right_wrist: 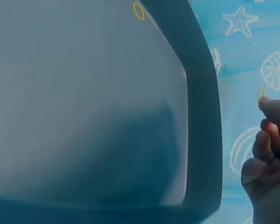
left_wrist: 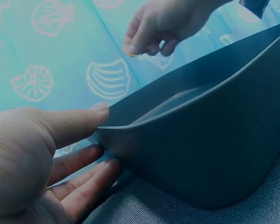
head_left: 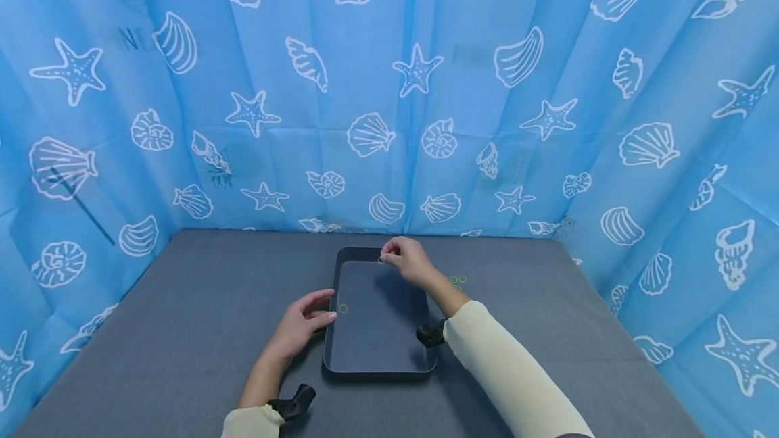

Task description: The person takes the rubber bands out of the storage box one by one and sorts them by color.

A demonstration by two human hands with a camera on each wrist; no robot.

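Note:
A dark rectangular tray (head_left: 380, 367) with raised walls lies on the table. My left hand (head_left: 298, 323) rests against the tray's left side, thumb at the rim and fingers spread along the outer wall in the left wrist view. Above the tray's far edge, my right hand (head_left: 410, 261) pinches a small thin yellow ring (right_wrist: 261, 97) between thumb and fingertip; its other fingers are curled. Another yellow ring (head_left: 343, 308) lies inside the tray near the left wall, also visible in the right wrist view.
Several more yellow rings (head_left: 454, 280) lie on the grey cloth-covered table (head_left: 523, 357) right of the tray, partly hidden by the right forearm. A blue curtain (head_left: 377, 174) with white shells and starfish surrounds the table's back and sides.

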